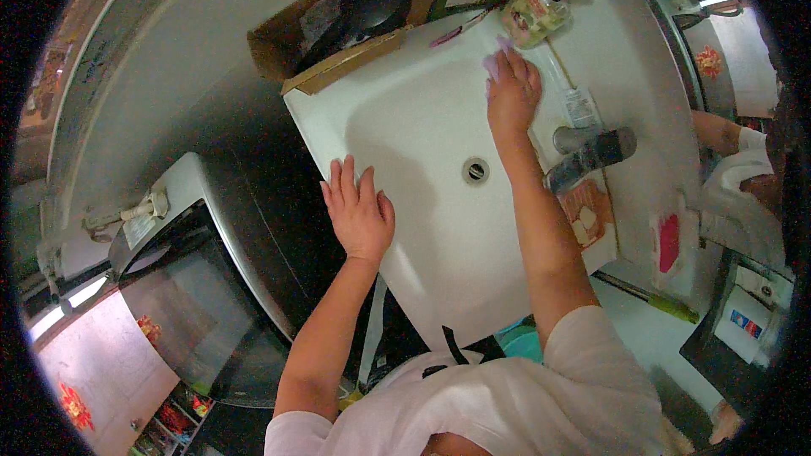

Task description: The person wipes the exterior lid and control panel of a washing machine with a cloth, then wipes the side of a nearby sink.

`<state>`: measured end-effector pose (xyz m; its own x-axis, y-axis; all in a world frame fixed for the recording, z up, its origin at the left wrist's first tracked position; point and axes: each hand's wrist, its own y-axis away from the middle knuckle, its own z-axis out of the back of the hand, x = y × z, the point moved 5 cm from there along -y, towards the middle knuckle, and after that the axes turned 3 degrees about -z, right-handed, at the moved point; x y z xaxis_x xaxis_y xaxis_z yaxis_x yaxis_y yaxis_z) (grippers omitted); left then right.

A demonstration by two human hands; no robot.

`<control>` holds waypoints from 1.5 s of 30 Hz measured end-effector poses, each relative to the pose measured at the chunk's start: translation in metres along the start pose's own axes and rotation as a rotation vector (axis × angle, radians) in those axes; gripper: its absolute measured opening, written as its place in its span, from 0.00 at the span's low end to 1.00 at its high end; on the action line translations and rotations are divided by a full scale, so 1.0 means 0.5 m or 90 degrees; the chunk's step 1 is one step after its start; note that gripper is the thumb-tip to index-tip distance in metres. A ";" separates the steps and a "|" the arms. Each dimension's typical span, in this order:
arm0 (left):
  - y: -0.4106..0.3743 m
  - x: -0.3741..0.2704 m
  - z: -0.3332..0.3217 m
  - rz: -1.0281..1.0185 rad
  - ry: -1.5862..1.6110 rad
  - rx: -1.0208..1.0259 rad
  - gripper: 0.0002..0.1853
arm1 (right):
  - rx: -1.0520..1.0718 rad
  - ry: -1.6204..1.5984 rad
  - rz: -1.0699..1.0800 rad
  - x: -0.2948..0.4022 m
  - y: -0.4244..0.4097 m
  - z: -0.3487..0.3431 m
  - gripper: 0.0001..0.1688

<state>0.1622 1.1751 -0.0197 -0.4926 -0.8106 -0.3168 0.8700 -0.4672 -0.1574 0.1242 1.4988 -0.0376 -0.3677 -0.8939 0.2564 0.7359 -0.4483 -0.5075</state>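
Note:
My left hand [359, 215] rests palm down on the left rim of a white washbasin [443, 247], its fingers slightly spread and holding nothing. At the far right of the basin, my right hand [514, 90] presses a pale purple cloth [491, 67] against the white surface. Most of the cloth is hidden under the fingers. Just beyond that hand stands a clear pump bottle [535, 16] with a black pump head. A round metal drain [476, 171] lies in the basin floor, left of my right forearm.
A cardboard box [355, 60] holding a black rounded object [377, 3] sits on the far rim, near a pink-handled toothbrush [447, 37]. A faucet [589, 155] and a white tube [580, 106] are on the right ledge. A top-loading washing machine [196, 278] stands left.

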 end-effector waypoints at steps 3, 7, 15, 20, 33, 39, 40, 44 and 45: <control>0.001 0.001 -0.003 -0.009 -0.004 -0.006 0.23 | -0.016 0.026 0.001 0.025 -0.038 -0.046 0.23; -0.005 -0.003 -0.002 -0.011 -0.013 0.003 0.24 | -0.025 -0.024 0.017 0.063 -0.010 -0.063 0.18; 0.003 0.003 -0.001 -0.015 -0.019 -0.019 0.24 | -0.045 0.121 -0.044 0.017 0.048 0.142 0.29; -0.001 -0.004 -0.004 -0.031 -0.040 -0.009 0.23 | -0.019 0.107 0.017 -0.026 0.028 0.094 0.33; -0.003 0.002 -0.014 -0.043 -0.024 -0.052 0.23 | 0.007 0.089 0.074 -0.074 0.175 0.101 0.34; 0.006 0.017 -0.008 -0.018 -0.017 -0.055 0.22 | 0.146 -0.188 0.011 0.004 0.255 0.118 0.30; 0.007 0.017 -0.008 -0.020 -0.014 -0.056 0.22 | 0.079 -0.212 0.002 0.008 0.238 0.094 0.30; 0.005 0.014 -0.010 -0.024 -0.003 -0.053 0.23 | -0.137 -0.289 -0.136 0.067 0.141 -0.055 0.30; -0.005 0.002 -0.011 -0.039 0.003 -0.052 0.23 | -0.106 -0.247 -0.178 0.073 0.133 -0.115 0.32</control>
<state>0.1596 1.1773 -0.0247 -0.5449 -0.7794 -0.3092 0.8372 -0.4851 -0.2524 0.1269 1.4361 -0.1090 -0.2766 -0.6870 0.6719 0.5276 -0.6930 -0.4913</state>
